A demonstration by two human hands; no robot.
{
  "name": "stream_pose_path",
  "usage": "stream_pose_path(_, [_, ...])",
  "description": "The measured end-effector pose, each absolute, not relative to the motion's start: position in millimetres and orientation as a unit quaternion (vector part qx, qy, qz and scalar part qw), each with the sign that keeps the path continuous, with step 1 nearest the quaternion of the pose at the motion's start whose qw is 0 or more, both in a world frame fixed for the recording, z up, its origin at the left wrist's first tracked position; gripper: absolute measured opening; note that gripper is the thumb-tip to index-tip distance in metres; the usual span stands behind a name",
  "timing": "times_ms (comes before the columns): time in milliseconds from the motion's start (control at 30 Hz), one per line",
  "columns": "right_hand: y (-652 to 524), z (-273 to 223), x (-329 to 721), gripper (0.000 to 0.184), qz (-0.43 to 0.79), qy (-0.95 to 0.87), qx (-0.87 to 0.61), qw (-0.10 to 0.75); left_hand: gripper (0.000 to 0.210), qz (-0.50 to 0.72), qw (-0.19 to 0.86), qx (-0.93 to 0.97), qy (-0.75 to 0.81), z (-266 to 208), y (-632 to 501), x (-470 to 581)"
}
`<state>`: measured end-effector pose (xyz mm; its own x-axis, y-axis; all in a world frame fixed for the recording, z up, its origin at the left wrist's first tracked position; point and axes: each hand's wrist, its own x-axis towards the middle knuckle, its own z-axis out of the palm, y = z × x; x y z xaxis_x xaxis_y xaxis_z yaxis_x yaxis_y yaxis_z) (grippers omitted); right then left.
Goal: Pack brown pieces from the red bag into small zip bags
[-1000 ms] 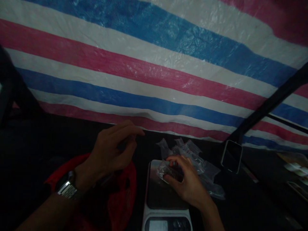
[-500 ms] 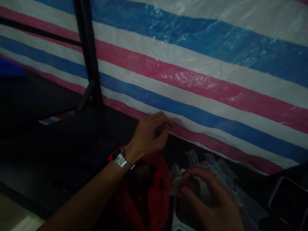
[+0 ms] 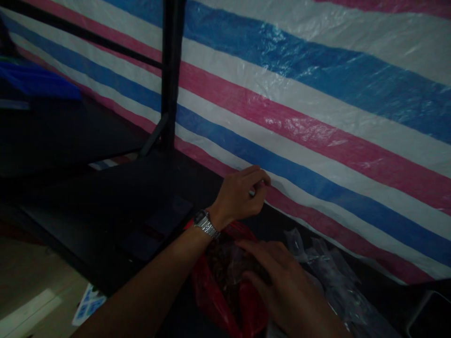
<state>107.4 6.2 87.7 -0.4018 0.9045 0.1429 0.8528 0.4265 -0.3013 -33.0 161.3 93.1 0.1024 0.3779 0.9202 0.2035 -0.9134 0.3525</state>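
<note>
My left hand (image 3: pixel 243 195), with a silver watch (image 3: pixel 206 223) on its wrist, is curled closed beside the striped sheet. Something small and pale shows between its fingers, too little of it to name. My right hand (image 3: pixel 285 281) is over the right side of an open red plastic bag (image 3: pixel 207 300). Its fingers close on what looks like a small clear plastic bag (image 3: pixel 237 266). Inside the red bag lie many small dark brownish pieces (image 3: pixel 216 265), too dim to identify. My left forearm crosses the bag's far left edge.
Several clear plastic bags (image 3: pixel 338 277) lie right of my right hand, near a dark pale-edged device (image 3: pixel 430 317). A flat dark rectangle (image 3: pixel 158 225) lies on the black surface (image 3: pixel 88 206). Behind are a black post (image 3: pixel 171 75) and a striped sheet (image 3: pixel 299 112); a blue object (image 3: pixel 45 82) is far left.
The view has turned left, so things appear farther right. My right hand has moved from beside the red bag to over its opening, with clear plastic. My left hand stays closed.
</note>
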Motion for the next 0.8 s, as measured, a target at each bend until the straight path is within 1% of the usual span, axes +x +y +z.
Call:
stream_pose_path(100, [4.3,87.1,105.5,0.062,0.094,-0.83,-0.532,0.139,0.022,0.638,0.066,0.742,0.194,93.6,160.4,-33.1])
stream_pose_path(333, [1.4,88.1,103.5,0.068,0.115,-0.808,-0.552,0.171,0.021,0.629,0.053,0.753,0.189,91.7,159.4,-31.6])
stream_pose_path(567, [-3.3,87.3,107.5,0.063,0.115,-0.797,-0.559,0.198,0.021,0.626,0.044,0.755,0.192,90.6,160.4,-32.2])
stream_pose_path(667, [-3.3,89.4,106.6,0.062,0.098,-0.801,-0.56,0.189,0.021,0.627,0.04,0.754,0.191,90.5,160.4,-32.0])
stream_pose_path(800, [-1.9,92.1,102.0,0.06,0.081,-0.811,-0.559,0.156,0.022,0.626,0.037,0.755,0.192,90.1,160.6,-31.4])
